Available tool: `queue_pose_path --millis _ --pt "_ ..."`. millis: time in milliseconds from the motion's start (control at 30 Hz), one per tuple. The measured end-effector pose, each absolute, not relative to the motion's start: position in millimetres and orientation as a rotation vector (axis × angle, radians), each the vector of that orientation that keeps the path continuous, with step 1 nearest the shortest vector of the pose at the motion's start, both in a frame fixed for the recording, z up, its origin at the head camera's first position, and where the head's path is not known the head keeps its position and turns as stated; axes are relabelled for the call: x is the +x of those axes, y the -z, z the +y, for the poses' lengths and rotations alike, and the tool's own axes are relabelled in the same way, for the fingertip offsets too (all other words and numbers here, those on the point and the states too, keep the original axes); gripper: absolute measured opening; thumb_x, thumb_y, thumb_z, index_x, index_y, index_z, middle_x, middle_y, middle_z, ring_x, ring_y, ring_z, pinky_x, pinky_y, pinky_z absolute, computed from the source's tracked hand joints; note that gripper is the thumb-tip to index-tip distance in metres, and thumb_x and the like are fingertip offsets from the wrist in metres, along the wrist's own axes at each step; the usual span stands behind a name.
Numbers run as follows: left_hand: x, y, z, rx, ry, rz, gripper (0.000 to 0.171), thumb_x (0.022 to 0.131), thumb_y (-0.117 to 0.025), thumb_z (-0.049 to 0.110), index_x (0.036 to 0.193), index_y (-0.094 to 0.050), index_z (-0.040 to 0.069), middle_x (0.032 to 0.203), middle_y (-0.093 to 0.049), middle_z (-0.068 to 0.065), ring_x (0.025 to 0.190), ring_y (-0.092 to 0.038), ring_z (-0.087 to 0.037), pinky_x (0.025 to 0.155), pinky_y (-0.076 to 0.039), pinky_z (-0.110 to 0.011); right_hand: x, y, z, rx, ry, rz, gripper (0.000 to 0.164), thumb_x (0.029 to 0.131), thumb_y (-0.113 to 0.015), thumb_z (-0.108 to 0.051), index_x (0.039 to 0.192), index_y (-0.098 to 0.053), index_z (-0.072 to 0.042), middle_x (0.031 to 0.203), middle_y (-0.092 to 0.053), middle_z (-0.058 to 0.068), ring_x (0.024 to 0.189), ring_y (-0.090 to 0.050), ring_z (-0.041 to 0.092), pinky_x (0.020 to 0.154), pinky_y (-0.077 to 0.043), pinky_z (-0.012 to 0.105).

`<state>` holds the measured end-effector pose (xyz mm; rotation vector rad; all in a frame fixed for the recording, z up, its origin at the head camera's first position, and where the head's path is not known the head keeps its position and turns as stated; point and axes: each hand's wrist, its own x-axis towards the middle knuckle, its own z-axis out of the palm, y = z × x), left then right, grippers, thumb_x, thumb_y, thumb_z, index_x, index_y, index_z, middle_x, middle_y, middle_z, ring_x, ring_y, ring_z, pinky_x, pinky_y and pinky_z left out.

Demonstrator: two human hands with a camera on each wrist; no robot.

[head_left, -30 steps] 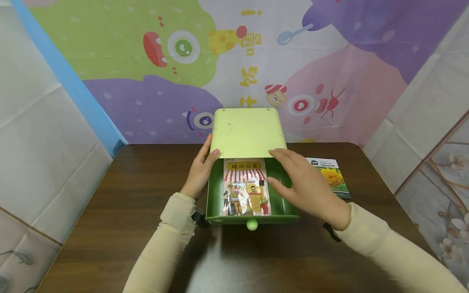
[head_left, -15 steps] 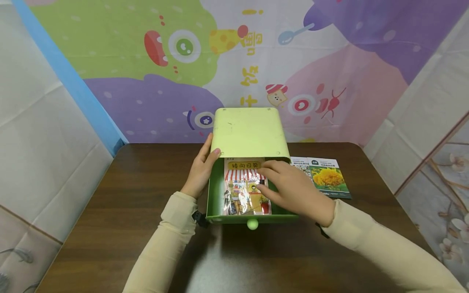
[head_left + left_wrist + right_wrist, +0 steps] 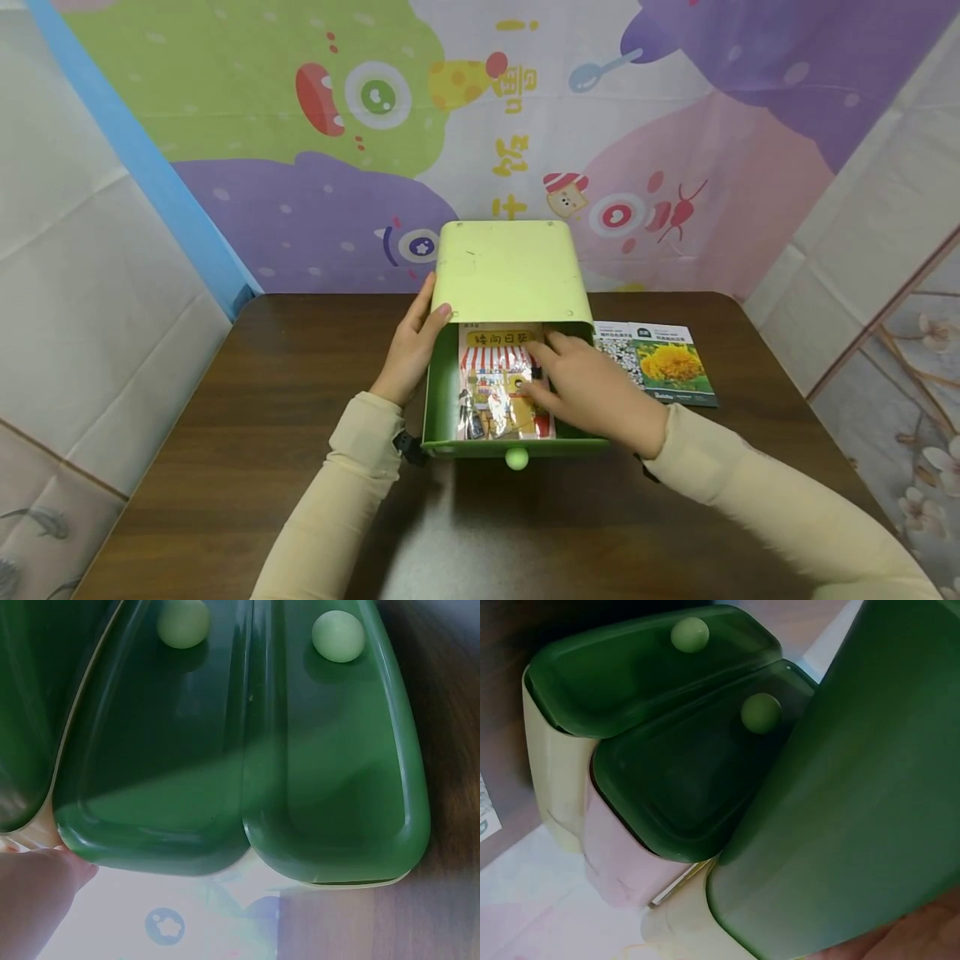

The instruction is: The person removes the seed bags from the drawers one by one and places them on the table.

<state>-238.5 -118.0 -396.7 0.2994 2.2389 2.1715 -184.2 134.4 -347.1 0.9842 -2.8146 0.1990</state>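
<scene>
A small light-green chest of drawers (image 3: pixel 513 271) stands at the back of the table with its top drawer (image 3: pixel 442 408) pulled out. In the dark-green drawer lies a flat, glossy seed packet (image 3: pixel 491 387) with a striped awning picture. My left hand (image 3: pixel 401 358) rests against the chest's left side, fingers fairly straight, thumb on its top front edge. My right hand (image 3: pixel 592 383) reaches over the drawer's right side, index finger and thumb over the packet's right edge. Its other fingertips are hidden at the chest's opening. Only a thumb (image 3: pixel 45 892) shows in the left wrist view.
Two seed packets lie right of the chest: one with a yellow flower (image 3: pixel 671 367), one with white flowers (image 3: pixel 618 354) partly covered. Two lower drawers with round knobs, a middle one (image 3: pixel 690 765) and a bottom one (image 3: pixel 652 671), are closed. A patterned cloth (image 3: pixel 337 217) hangs behind.
From the chest's right front edge, my right hand has moved left and into the drawer, over the packet. More of the packets at the right shows. The left hand has stayed put.
</scene>
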Motion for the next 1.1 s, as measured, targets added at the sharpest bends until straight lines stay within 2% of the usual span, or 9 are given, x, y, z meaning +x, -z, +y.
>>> queue_pose_path --millis 133,267,400,500,733,900,1000,1100 --pt "-238.6 397.7 -116.5 0.316 -2.177 2.258 0.061 0.103 -0.047 0.041 0.154 -0.015 0.043 0.162 -0.013 0.019 0.151 -0.010 -0.008 0.124 -0.017 -0.041 -185.1 348.3 133.8 0.953 -0.173 -2.861 0.063 0.095 -0.059 -0.049 0.139 -0.054 -0.005 0.135 -0.055 0.029 0.118 -0.058 0.043 0.090 -0.054 0.053" --pt "-238.9 398.1 -115.5 0.332 -2.181 2.279 0.061 0.101 -0.049 0.046 0.153 -0.017 0.046 0.162 -0.014 0.021 0.151 -0.011 -0.008 0.123 -0.018 -0.042 -186.3 349.4 133.1 0.957 -0.117 -2.858 0.065 0.094 -0.060 -0.050 0.139 -0.054 -0.003 0.124 -0.063 0.026 0.113 -0.061 0.040 0.090 -0.054 0.051" --pt "-239.2 397.9 -115.1 0.344 -2.187 2.279 0.061 0.101 -0.049 0.046 0.153 -0.017 0.046 0.162 -0.014 0.019 0.151 -0.011 -0.009 0.123 -0.018 -0.043 -186.5 350.8 132.3 0.961 -0.041 -2.830 0.065 0.094 -0.060 -0.051 0.136 -0.057 -0.002 0.109 -0.069 0.020 0.101 -0.064 0.036 0.085 -0.055 0.048" --pt "-239.0 397.4 -114.7 0.353 -2.193 2.271 0.061 0.102 -0.048 0.045 0.154 -0.016 0.044 0.162 -0.013 0.018 0.152 -0.010 -0.010 0.124 -0.017 -0.043 -186.0 351.3 131.9 0.954 -0.029 -2.815 0.064 0.093 -0.061 -0.051 0.133 -0.059 -0.002 0.105 -0.069 0.019 0.096 -0.064 0.034 0.080 -0.056 0.046" --pt "-239.3 398.4 -116.2 0.330 -2.170 2.267 0.061 0.103 -0.047 0.041 0.154 -0.014 0.045 0.162 -0.011 0.020 0.151 -0.009 -0.009 0.124 -0.017 -0.044 -184.5 351.1 130.0 0.974 -0.091 -2.816 0.062 0.092 -0.064 -0.050 0.132 -0.060 -0.004 0.103 -0.069 0.016 0.095 -0.064 0.033 0.077 -0.056 0.045" --pt "-235.7 393.9 -117.0 0.316 -2.157 2.260 0.062 0.104 -0.046 0.036 0.156 -0.012 0.039 0.164 -0.009 0.016 0.152 -0.008 -0.011 0.124 -0.016 -0.043 -184.5 352.5 128.3 0.984 -0.132 -2.819 0.062 0.092 -0.063 -0.051 0.134 -0.060 -0.006 0.099 -0.068 0.012 0.097 -0.064 0.031 0.081 -0.056 0.045" --pt "-238.0 398.2 -117.5 0.328 -2.172 2.261 0.061 0.103 -0.046 0.039 0.155 -0.014 0.042 0.163 -0.010 0.018 0.151 -0.008 -0.010 0.124 -0.015 -0.042 -184.8 353.2 127.5 0.985 -0.142 -2.837 0.062 0.093 -0.061 -0.052 0.135 -0.059 -0.007 0.107 -0.068 0.013 0.103 -0.063 0.032 0.085 -0.055 0.045" --pt "-238.2 399.8 -117.2 0.343 -2.189 2.255 0.060 0.102 -0.047 0.043 0.154 -0.016 0.045 0.162 -0.012 0.020 0.151 -0.009 -0.008 0.124 -0.016 -0.041 -185.0 352.1 126.9 0.985 -0.164 -2.866 0.063 0.093 -0.060 -0.053 0.138 -0.057 -0.009 0.124 -0.065 0.016 0.114 -0.060 0.034 0.092 -0.053 0.047"
